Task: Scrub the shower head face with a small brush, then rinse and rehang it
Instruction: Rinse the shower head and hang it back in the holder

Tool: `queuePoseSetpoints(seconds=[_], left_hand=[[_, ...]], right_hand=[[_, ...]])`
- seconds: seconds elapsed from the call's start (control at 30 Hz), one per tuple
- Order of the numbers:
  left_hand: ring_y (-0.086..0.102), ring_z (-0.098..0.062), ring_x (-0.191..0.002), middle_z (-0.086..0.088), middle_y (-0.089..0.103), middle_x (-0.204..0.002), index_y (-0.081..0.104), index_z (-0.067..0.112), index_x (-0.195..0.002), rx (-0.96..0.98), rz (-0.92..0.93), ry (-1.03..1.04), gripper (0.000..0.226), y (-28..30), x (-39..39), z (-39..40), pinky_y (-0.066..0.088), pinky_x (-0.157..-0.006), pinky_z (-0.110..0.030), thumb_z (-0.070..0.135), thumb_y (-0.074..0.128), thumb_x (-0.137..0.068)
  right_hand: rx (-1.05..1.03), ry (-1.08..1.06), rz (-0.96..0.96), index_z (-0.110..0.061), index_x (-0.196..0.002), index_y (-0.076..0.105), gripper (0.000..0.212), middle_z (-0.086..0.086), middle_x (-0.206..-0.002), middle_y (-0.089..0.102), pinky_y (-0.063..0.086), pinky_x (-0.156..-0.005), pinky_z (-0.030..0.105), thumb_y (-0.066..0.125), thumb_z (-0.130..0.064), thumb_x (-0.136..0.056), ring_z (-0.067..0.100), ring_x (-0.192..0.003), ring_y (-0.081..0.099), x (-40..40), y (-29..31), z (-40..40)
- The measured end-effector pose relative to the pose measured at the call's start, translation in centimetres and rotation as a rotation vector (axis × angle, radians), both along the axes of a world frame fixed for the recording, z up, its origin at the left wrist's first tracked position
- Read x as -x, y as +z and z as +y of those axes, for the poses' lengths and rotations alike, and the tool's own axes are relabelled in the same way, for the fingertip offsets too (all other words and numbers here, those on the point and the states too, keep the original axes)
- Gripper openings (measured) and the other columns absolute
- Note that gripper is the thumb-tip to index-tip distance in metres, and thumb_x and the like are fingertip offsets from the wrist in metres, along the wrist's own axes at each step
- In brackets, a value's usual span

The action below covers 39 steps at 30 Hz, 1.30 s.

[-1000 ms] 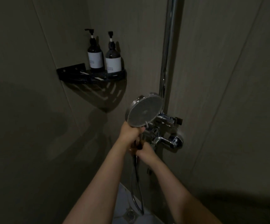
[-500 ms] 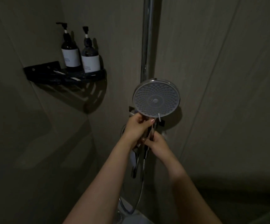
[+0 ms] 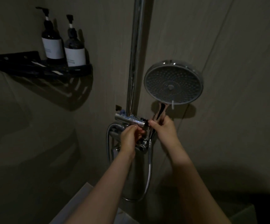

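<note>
The right hand (image 3: 164, 128) is gripping the shower head (image 3: 173, 82) by its handle at frame centre-right; the left hand (image 3: 131, 136) is pinching the mixer valve (image 3: 129, 119), probably starting the rinse. Rehanging is remaining.

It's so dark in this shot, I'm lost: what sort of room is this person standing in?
Most likely a bathroom shower stall. A round shower head is held by the right hand beside a chrome riser pipe, and two pump bottles stand on a black corner shelf.
</note>
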<state>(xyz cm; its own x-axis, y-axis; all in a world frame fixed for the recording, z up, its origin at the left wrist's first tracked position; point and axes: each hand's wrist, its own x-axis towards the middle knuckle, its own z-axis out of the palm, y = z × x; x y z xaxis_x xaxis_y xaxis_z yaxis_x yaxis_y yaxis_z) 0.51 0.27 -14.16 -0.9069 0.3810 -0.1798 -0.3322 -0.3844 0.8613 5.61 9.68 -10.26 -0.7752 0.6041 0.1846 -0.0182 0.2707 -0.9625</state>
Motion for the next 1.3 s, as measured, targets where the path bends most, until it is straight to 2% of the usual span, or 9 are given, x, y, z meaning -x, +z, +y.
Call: queuePoseSetpoints(seconds=[0.13,0.23,0.33,0.4,0.6,0.77,1.03,1.17,1.3], left_hand=[[0.058,-0.017,-0.081,-0.005,0.063,-0.087,0.063,0.007,-0.093,0.098,0.038,-0.166,0.018,-1.9,-1.4,0.1,0.046,-0.073,-0.025,0.011,0.046,-0.094],[0.06,-0.012,-0.079,-0.005,0.064,-0.092,0.06,0.001,-0.112,0.119,0.078,-0.22,0.022,-2.4,-1.5,0.3,0.051,-0.064,-0.014,0.007,0.051,-0.093],[0.059,-0.007,-0.065,-0.004,0.064,-0.08,0.062,0.006,-0.091,0.216,0.134,-0.116,0.01,-1.6,-0.9,0.9,0.045,-0.057,-0.012,0.002,0.053,-0.091],[0.057,-0.008,-0.062,-0.003,0.061,-0.072,0.06,0.01,-0.077,0.261,0.139,-0.058,0.019,-0.9,-0.8,1.5,0.044,-0.056,-0.012,0.002,0.052,-0.092],[0.054,-0.014,-0.075,-0.006,0.059,-0.081,0.062,0.007,-0.092,0.303,0.125,0.022,0.013,-0.3,-1.5,1.8,0.042,-0.067,-0.022,0.007,0.049,-0.093],[0.06,-0.026,-0.094,-0.012,0.064,-0.094,0.064,0.011,-0.089,0.375,0.119,0.051,0.012,-1.0,-0.8,1.7,0.048,-0.091,-0.041,0.007,0.052,-0.092],[0.055,-0.018,-0.09,-0.011,0.063,-0.098,0.064,-0.002,-0.11,0.461,0.118,0.056,0.023,-2.6,-0.8,1.5,0.043,-0.081,-0.025,0.0,0.053,-0.09],[0.054,-0.018,-0.093,-0.012,0.062,-0.103,0.059,-0.006,-0.115,0.363,0.126,0.089,0.026,-2.2,-1.1,1.2,0.045,-0.071,-0.018,-0.003,0.052,-0.09],[0.055,-0.02,-0.094,-0.017,0.064,-0.103,0.06,-0.007,-0.113,0.359,0.162,0.091,0.025,-1.8,-1.0,1.1,0.044,-0.085,-0.027,-0.002,0.053,-0.09]], right_hand=[[-0.022,-0.015,0.029,-0.025,-0.075,0.049,0.026,-0.004,-0.079,0.059,0.046,-0.074,0.025,0.064,-0.007,-0.085,0.011,-0.075,0.058,0.9,2.1,0.3],[-0.056,-0.037,0.042,-0.024,-0.072,0.047,0.026,0.003,-0.081,0.06,0.046,-0.079,0.032,0.064,-0.009,-0.085,0.02,-0.083,0.059,1.6,3.4,0.2],[-0.085,-0.013,0.041,-0.024,-0.071,0.046,0.026,0.001,-0.078,0.059,0.047,-0.069,0.025,0.063,-0.013,-0.087,0.016,-0.076,0.059,1.9,4.6,0.0],[-0.095,-0.005,0.042,-0.024,-0.071,0.045,0.026,-0.003,-0.073,0.056,0.042,-0.062,0.021,0.061,-0.014,-0.088,0.01,-0.07,0.056,2.1,5.3,-0.3],[-0.047,0.0,0.06,-0.027,-0.073,0.044,0.027,-0.005,-0.074,0.054,0.044,-0.067,0.024,0.06,-0.013,-0.089,0.008,-0.07,0.055,3.2,5.4,-1.3],[-0.044,0.044,0.037,-0.029,-0.076,0.045,0.024,-0.007,-0.079,0.055,0.045,-0.073,0.026,0.06,-0.015,-0.089,0.012,-0.08,0.056,3.9,4.9,-1.8],[-0.035,0.094,-0.024,-0.029,-0.074,0.042,0.026,-0.01,-0.074,0.049,0.037,-0.063,0.019,0.057,-0.014,-0.091,0.001,-0.068,0.047,3.3,2.6,-1.5],[-0.033,0.093,-0.034,-0.03,-0.074,0.041,0.027,-0.011,-0.074,0.048,0.037,-0.062,0.018,0.057,-0.015,-0.09,0.0,-0.068,0.046,3.6,2.2,-1.5],[-0.036,0.089,-0.032,-0.027,-0.073,0.041,0.027,-0.009,-0.072,0.048,0.036,-0.061,0.018,0.056,-0.015,-0.092,0.001,-0.067,0.046,3.5,2.2,-1.6]])
